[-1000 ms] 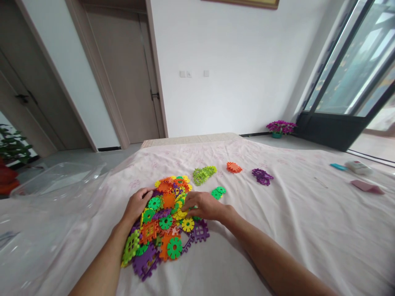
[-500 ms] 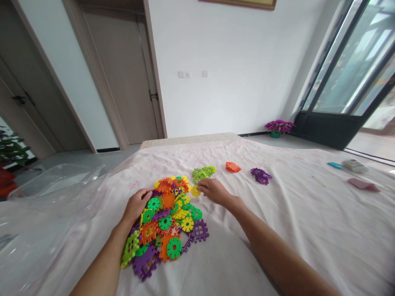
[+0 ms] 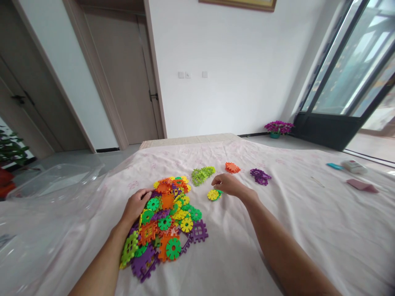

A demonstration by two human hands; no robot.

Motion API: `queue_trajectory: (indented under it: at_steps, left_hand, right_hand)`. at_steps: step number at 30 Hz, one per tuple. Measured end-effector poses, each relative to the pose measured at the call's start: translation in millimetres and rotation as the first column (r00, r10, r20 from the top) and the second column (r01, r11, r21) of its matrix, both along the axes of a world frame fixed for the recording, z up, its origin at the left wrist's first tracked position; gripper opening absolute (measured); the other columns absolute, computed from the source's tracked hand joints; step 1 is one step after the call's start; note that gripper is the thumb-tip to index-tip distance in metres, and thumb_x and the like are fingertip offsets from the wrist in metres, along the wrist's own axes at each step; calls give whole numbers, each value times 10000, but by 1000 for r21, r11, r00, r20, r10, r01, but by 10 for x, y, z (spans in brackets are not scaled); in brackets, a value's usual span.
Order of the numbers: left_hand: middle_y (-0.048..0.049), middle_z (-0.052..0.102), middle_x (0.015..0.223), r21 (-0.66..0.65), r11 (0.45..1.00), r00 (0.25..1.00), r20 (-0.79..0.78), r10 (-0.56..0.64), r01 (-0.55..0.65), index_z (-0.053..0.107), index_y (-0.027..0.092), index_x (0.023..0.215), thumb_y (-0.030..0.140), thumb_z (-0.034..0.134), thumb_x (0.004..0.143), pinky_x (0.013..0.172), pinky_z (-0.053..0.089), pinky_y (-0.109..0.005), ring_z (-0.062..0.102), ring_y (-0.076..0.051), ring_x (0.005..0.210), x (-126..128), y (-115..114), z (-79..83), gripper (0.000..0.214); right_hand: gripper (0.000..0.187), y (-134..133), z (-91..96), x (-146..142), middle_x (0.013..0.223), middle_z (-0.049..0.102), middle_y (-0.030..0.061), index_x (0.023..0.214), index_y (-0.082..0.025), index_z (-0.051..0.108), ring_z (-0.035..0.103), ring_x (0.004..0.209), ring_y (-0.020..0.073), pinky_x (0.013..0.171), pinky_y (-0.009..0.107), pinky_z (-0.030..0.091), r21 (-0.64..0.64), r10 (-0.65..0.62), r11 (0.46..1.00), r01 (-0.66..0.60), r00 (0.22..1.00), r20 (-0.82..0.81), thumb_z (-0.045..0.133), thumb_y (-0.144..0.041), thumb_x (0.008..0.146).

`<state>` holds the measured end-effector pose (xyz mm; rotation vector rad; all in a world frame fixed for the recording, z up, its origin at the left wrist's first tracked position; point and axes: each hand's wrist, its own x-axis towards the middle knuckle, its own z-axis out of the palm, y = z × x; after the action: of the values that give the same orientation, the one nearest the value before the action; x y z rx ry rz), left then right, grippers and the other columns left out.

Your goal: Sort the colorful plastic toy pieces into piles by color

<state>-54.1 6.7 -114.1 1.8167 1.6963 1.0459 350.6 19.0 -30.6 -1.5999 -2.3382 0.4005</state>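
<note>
A heap of flat plastic snap-together pieces (image 3: 165,220) in green, orange, yellow and purple lies on a pale pink bedsheet (image 3: 277,230). My left hand (image 3: 135,205) rests on the heap's left edge, fingers curled over the pieces. My right hand (image 3: 228,185) is out to the right of the heap, fingers pinched just above a yellow round piece (image 3: 212,194) that lies on top of a small green one. Beyond are sorted small groups: light green pieces (image 3: 202,174), orange pieces (image 3: 232,167) and purple pieces (image 3: 261,176).
A clear plastic bin (image 3: 52,185) stands at the left on the bed. A teal item, a white object (image 3: 353,165) and a pink card (image 3: 361,186) lie at the far right. Doors, a potted purple flower (image 3: 278,127) and a glass sliding door are behind.
My right hand went from the middle of the heap up to its top edge, then right, carrying a yellow round piece to the spot with the green one. The left hand stayed put.
</note>
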Motion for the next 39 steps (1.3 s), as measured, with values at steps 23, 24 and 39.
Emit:
queue_trajectory:
  at_steps: [23, 24, 39]
  left_hand:
    - [-41, 705, 1161, -7, 1000, 1000, -12, 6, -6, 701, 218, 1090, 498, 485, 846, 982, 442, -322, 622, -235, 1089, 22, -27, 37, 430]
    - [-42, 705, 1161, -8, 1000, 1000, -13, 4, -4, 701, 217, 1091, 499, 485, 845, 978, 444, -324, 622, -236, 1087, 23, -27, 39, 432]
    - [-34, 711, 1154, 0, 1000, 1000, -8, 0, 0, 704, 214, 1086, 507, 480, 842, 970, 450, -305, 629, -230, 1086, 19, -22, 30, 442]
  right_hand:
    - [331, -445, -82, -805, 816, 683, -4, 911, -213, 689, 562, 681, 126, 531, 210, 293, -211, 239, 953, -219, 968, 74, 791, -384, 647]
    - [341, -440, -90, -802, 812, 678, -7, 923, -211, 685, 553, 671, 121, 530, 208, 293, -215, 241, 950, -225, 970, 47, 798, -358, 637]
    - [183, 57, 90, 359, 841, 705, 33, 886, -178, 728, 613, 748, 151, 600, 225, 359, -11, -195, 981, 196, 980, 32, 608, -162, 750]
